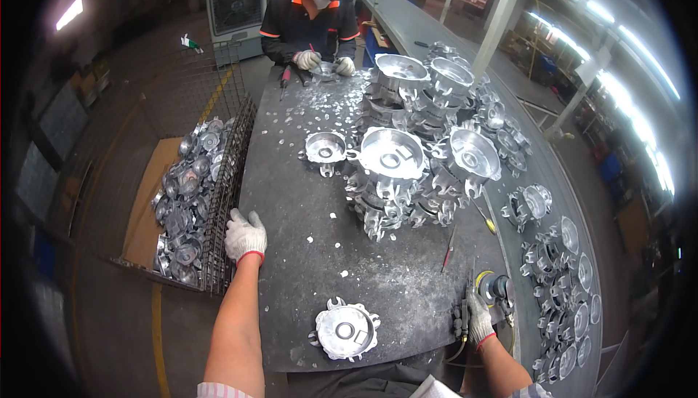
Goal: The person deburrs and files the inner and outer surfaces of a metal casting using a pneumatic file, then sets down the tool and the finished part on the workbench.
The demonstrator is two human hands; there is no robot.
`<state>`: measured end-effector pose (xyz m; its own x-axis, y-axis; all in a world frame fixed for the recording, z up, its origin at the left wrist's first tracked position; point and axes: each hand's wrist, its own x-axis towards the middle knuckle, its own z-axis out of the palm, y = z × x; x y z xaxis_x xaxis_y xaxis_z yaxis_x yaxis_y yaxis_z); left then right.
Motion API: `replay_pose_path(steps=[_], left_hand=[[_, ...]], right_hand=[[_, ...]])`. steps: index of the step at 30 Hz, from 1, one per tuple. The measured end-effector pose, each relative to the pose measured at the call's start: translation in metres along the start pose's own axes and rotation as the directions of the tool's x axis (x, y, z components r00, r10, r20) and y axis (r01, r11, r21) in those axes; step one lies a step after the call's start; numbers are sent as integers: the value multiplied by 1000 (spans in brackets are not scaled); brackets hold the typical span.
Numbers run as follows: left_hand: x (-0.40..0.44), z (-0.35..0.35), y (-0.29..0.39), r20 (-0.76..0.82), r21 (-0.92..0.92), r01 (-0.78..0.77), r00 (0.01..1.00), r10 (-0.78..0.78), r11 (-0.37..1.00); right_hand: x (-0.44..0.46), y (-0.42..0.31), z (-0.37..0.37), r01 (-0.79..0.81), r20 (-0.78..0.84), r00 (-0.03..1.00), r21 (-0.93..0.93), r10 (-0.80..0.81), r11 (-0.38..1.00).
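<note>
My left hand (246, 236), in a white glove with a red cuff, rests at the left edge of the dark table (291, 202), beside the wire basket; its fingers are apart and it holds nothing. At the right front, my right hand (480, 316), gloved too, is closed around a sander (496, 289) with a round head and a hose. Between the hands, near the front edge, one round metal casting (346, 331) lies face up. Farther back stand tall stacks of similar castings (392, 154), with a single casting (325, 148) to their left.
Wire basket (233, 143) of castings on the left. A co-worker (309, 20) in gloves handles a part at the far end. A red-handled tool (448, 256) and a yellow-handled tool (490, 225) lie on the right. More castings (567, 296) line the side surface.
</note>
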<state>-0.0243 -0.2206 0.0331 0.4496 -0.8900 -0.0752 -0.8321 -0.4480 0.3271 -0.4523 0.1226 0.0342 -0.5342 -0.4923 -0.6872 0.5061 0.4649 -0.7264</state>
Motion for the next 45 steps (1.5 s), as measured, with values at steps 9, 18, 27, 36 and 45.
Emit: replay_pose_path(steps=[9, 18, 27, 36, 45], left_hand=[[-2, -2, 1, -10, -2, -13, 1000, 13, 1000], [0, 8, -3, -105, 10, -39, 994, 40, 999], [1, 8, -3, -84, 13, -37, 996, 38, 999], [0, 6, -3, -86, 25, -42, 995, 44, 999], [0, 7, -3, -82, 17, -39, 996, 41, 999]], right_hand=[[-5, -7, 4, -3, 23, 1000, -6, 3, 1000], [-1, -3, -1, -31, 40, 999, 26, 30, 999], [-13, -11, 12, -30, -22, 999, -47, 29, 998], [-11, -9, 10, 5, -8, 1000, -67, -5, 998], [-14, -11, 13, -17, -58, 998, -70, 13, 997]])
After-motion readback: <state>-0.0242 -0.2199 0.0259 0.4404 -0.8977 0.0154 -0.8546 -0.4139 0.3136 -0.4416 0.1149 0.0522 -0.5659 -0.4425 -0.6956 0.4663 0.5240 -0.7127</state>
